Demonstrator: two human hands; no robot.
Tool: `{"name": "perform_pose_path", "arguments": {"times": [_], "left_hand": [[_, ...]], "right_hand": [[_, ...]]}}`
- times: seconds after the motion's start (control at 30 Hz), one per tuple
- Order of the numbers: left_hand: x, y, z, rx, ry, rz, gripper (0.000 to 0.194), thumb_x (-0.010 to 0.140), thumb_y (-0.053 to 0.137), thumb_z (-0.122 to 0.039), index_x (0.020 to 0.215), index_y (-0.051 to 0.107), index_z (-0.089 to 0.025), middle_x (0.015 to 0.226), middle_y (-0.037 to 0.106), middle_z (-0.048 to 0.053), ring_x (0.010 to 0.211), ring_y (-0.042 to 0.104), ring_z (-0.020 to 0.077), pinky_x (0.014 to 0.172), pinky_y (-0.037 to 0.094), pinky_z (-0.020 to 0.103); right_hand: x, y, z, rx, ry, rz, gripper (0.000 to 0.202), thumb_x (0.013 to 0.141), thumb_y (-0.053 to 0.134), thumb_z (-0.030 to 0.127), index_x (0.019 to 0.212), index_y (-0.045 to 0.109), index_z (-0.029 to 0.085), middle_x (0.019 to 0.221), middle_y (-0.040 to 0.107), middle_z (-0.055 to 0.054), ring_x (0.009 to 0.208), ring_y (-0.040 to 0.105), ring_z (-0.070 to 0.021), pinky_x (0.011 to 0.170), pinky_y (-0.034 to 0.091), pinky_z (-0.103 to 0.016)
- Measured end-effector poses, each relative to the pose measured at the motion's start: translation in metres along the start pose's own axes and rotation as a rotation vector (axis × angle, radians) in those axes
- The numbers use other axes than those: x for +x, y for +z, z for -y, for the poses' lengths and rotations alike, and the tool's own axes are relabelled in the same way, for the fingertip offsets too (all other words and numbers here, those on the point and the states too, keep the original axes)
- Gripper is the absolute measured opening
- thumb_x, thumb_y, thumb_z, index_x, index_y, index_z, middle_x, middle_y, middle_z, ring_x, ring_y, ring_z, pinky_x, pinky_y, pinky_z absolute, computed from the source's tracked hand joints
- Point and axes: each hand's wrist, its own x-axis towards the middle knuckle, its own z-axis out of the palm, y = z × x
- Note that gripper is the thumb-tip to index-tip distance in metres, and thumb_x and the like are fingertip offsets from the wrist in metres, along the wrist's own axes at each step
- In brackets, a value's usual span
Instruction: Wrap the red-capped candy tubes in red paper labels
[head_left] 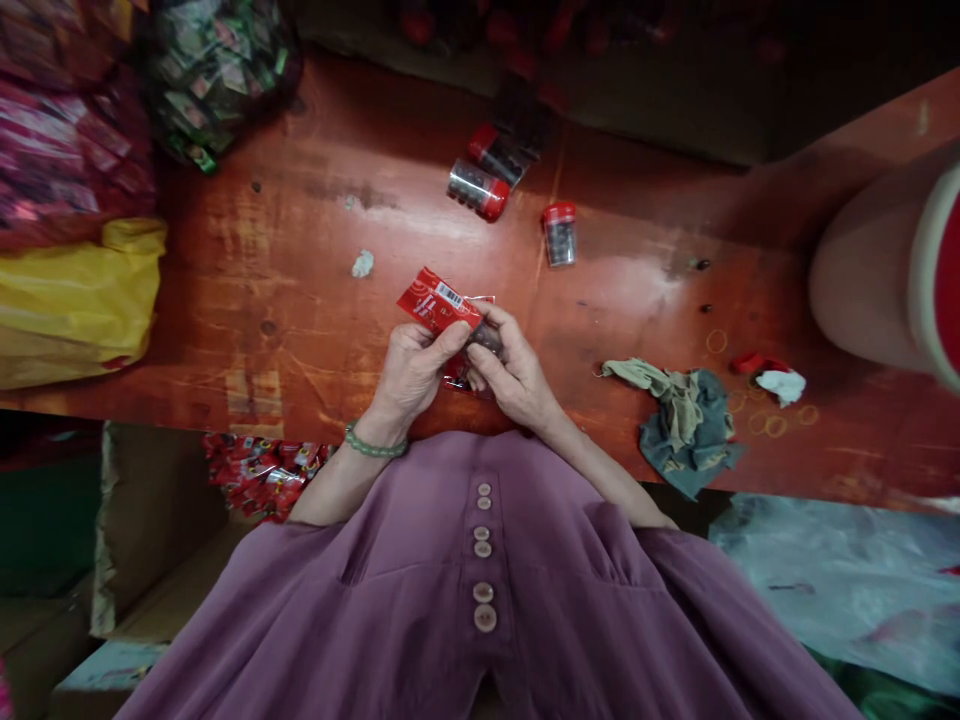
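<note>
Close in front of my body, my left hand [415, 372] pinches a red printed packet [431, 290] that has a white barcode label. My right hand [520, 378] is closed around a small clear container with dark contents [486, 338], which presses against the packet. More red and clear wrapping shows beneath my fingers; its lower part is hidden. Beyond my hands, a clear jar with a red lid [560, 235] stands or lies on the table. Two similar jars, one of them the near jar [477, 190], lie behind it to the left.
The reddish wooden table [300, 300] carries crumpled cloths [686, 420], rubber bands [718, 342] and a large pale bucket [862, 270] at right. Filled bags, including a yellow bag [82, 305], crowd the left. Below the table edge sits a cardboard box [150, 530] with red packets [270, 475].
</note>
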Motion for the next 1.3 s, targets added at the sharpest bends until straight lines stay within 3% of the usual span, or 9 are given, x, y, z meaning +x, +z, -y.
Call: {"name": "perform_pose_path", "arguments": {"times": [0.13, 0.2, 0.47, 0.7, 0.87, 1.03, 1.17, 1.23, 1.3], "left_hand": [[0.003, -0.003, 0.002, -0.055, 0.048, -0.081, 0.045, 0.056, 0.087, -0.058, 0.070, 0.072, -0.017, 0.067, 0.072, 0.000, 0.062, 0.067, 0.0127, 0.068, 0.056, 0.026], [0.004, -0.004, 0.004, -0.076, 0.057, -0.142, 0.044, 0.056, 0.088, -0.056, 0.070, 0.072, -0.018, 0.070, 0.073, 0.000, 0.067, 0.068, 0.0128, 0.073, 0.055, 0.027], [0.003, -0.002, 0.003, -0.119, 0.056, -0.114, 0.040, 0.059, 0.088, -0.052, 0.076, 0.073, -0.019, 0.079, 0.076, 0.003, 0.087, 0.072, 0.0199, 0.082, 0.056, 0.033], [-0.011, 0.005, 0.012, -0.083, -0.053, -0.033, 0.036, 0.060, 0.087, -0.050, 0.071, 0.072, -0.019, 0.064, 0.068, -0.001, 0.055, 0.060, 0.0112, 0.058, 0.051, 0.026], [-0.022, -0.006, 0.006, -0.048, -0.063, -0.013, 0.034, 0.059, 0.089, -0.047, 0.071, 0.075, -0.018, 0.070, 0.072, 0.001, 0.063, 0.064, 0.0120, 0.069, 0.054, 0.026], [-0.063, -0.038, -0.011, 0.214, -0.064, -0.035, 0.029, 0.067, 0.085, -0.040, 0.086, 0.078, -0.020, 0.091, 0.077, 0.005, 0.084, 0.071, 0.0210, 0.082, 0.057, 0.033], [-0.118, -0.090, -0.026, 0.587, 0.000, -0.402, 0.021, 0.069, 0.083, -0.039, 0.087, 0.079, -0.030, 0.091, 0.078, -0.002, 0.083, 0.071, 0.0251, 0.082, 0.057, 0.042], [-0.145, -0.121, -0.032, 0.793, -0.062, -0.597, 0.021, 0.063, 0.085, -0.044, 0.082, 0.077, -0.037, 0.080, 0.077, -0.009, 0.079, 0.070, 0.0277, 0.081, 0.056, 0.049], [-0.168, -0.149, -0.038, 1.021, -0.152, -0.678, 0.021, 0.066, 0.079, -0.053, 0.085, 0.074, -0.044, 0.083, 0.076, -0.013, 0.089, 0.069, 0.0321, 0.088, 0.051, 0.056]], "right_hand": [[0.004, -0.007, 0.005, -0.073, -0.067, -0.085, 0.049, 0.098, 0.048, 0.045, 0.142, 0.043, 0.024, 0.127, 0.062, -0.009, 0.116, 0.062, -0.0242, 0.096, 0.057, -0.043], [0.004, -0.010, 0.007, -0.055, -0.065, -0.077, 0.049, 0.096, 0.053, 0.044, 0.141, 0.045, 0.024, 0.132, 0.061, -0.009, 0.120, 0.060, -0.0247, 0.099, 0.056, -0.043], [-0.003, -0.011, 0.004, 0.195, 0.041, -0.070, 0.041, 0.092, 0.060, 0.041, 0.130, 0.053, 0.027, 0.124, 0.066, -0.006, 0.075, 0.067, -0.0124, 0.071, 0.063, -0.032], [-0.004, -0.010, 0.001, 0.194, -0.019, -0.091, 0.044, 0.087, 0.068, 0.046, 0.122, 0.050, 0.026, 0.083, 0.066, 0.003, 0.068, 0.065, -0.0119, 0.065, 0.058, -0.027], [0.000, -0.007, 0.000, 0.033, -0.104, -0.062, 0.040, 0.084, 0.070, 0.052, 0.109, 0.057, 0.024, 0.064, 0.053, 0.009, 0.054, 0.051, -0.0082, 0.055, 0.046, -0.023], [-0.005, -0.014, 0.006, -0.178, -0.209, 0.174, 0.051, 0.079, 0.068, 0.064, 0.107, 0.062, 0.022, 0.068, 0.057, 0.006, 0.056, 0.048, -0.0083, 0.059, 0.044, -0.024], [-0.019, -0.034, -0.001, -0.416, -0.267, 0.125, 0.045, 0.084, 0.065, 0.060, 0.107, 0.065, 0.021, 0.086, 0.067, -0.004, 0.077, 0.058, -0.0180, 0.075, 0.049, -0.035], [-0.027, -0.040, -0.007, -0.558, -0.274, 0.122, 0.040, 0.088, 0.063, 0.056, 0.108, 0.067, 0.021, 0.096, 0.068, -0.008, 0.087, 0.057, -0.0231, 0.081, 0.048, -0.041], [-0.033, -0.042, -0.013, -0.682, -0.260, 0.134, 0.036, 0.091, 0.061, 0.051, 0.108, 0.069, 0.021, 0.103, 0.067, -0.011, 0.092, 0.055, -0.0259, 0.082, 0.045, -0.044]]}}
